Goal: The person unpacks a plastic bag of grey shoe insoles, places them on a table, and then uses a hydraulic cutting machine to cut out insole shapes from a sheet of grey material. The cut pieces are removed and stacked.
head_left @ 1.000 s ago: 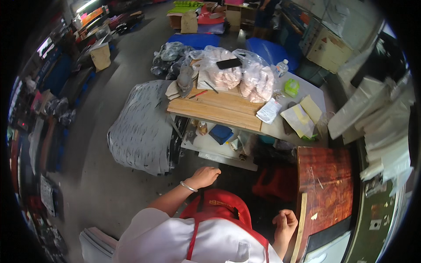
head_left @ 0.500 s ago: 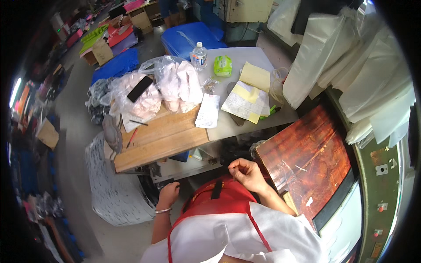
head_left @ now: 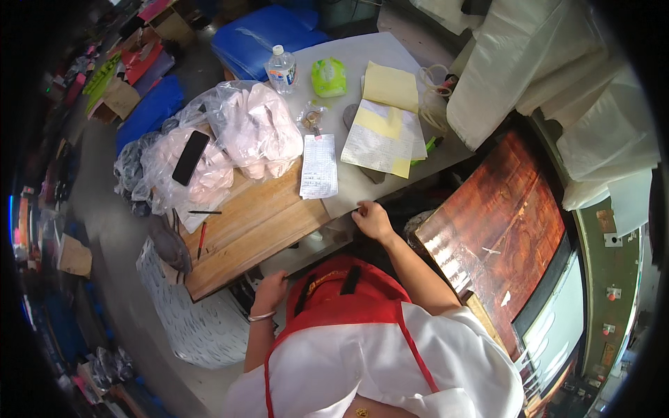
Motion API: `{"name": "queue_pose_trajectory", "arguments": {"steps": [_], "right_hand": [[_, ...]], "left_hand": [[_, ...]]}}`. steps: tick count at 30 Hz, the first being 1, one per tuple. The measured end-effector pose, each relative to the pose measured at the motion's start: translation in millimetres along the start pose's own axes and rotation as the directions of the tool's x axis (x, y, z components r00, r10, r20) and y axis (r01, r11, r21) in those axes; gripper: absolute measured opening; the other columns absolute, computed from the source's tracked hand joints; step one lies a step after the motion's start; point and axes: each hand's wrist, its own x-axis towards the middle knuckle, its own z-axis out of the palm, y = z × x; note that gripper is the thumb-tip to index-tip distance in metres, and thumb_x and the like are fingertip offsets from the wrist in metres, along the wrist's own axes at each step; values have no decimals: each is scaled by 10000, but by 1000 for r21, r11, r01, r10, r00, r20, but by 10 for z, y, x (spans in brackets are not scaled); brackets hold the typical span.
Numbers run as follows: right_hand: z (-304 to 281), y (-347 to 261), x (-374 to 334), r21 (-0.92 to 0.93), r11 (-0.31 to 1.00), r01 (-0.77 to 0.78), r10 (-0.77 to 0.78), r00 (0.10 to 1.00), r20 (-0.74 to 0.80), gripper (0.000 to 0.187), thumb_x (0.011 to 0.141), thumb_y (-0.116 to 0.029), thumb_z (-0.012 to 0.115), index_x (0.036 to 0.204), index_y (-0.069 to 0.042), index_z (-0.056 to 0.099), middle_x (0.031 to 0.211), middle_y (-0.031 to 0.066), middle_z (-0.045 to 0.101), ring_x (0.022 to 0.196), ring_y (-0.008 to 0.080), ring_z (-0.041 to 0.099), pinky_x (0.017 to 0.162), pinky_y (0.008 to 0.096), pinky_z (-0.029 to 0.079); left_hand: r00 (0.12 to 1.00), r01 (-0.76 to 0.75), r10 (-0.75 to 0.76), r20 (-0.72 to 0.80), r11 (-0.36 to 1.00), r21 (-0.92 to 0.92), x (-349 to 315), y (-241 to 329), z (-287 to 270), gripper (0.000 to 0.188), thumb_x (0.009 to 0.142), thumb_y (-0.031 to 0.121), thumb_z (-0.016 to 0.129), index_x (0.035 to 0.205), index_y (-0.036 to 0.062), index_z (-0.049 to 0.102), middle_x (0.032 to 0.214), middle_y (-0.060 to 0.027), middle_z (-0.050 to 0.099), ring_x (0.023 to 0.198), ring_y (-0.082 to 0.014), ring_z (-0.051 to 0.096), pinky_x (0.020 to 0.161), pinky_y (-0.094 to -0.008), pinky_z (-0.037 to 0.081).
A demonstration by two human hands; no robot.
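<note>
My right hand is at the near edge of the table, its fingers curled in. Whatever they hold, if anything, is hidden. Lower and to the left, beside my red apron, my left hand is closed as well, a bangle on its wrist; its palm does not show. Nearest the right hand on the tabletop are a written slip of paper and an open notebook with yellowish pages. Toward the left lie a red pen and a dark pen on a wooden board.
Clear plastic bags of pale pink pieces carry a black phone. Behind stand a water bottle and a green packet. A reddish-brown wooden panel is at right, below hanging plastic sheets.
My right hand has moved forward to the table edge, its arm stretching out. The left hand stays low and closed. The view has shifted, bringing the table nearer.
</note>
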Motion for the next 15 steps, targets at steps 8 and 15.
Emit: {"name": "queue_pose_trajectory", "arguments": {"steps": [8,15], "right_hand": [[265,101,975,-248,941,-229,145,938,-316,307,785,-164,601,1065,-36,605,1045,235,616,1000,384,586,877,467,472],[97,-18,1346,-587,807,-61,-299,815,-496,358,738,-201,668,1061,-71,585,1056,215,563,975,411,539,822,518,466]], "left_hand": [[981,50,-70,-180,992,-116,-123,-478,-375,215,862,146,566,1050,59,625,962,-198,646,904,-376,615,788,-454,494],[964,265,-262,48,962,-71,-729,-745,-56,244,862,173,535,1052,66,643,932,-225,648,899,-390,622,785,-467,500]]}}
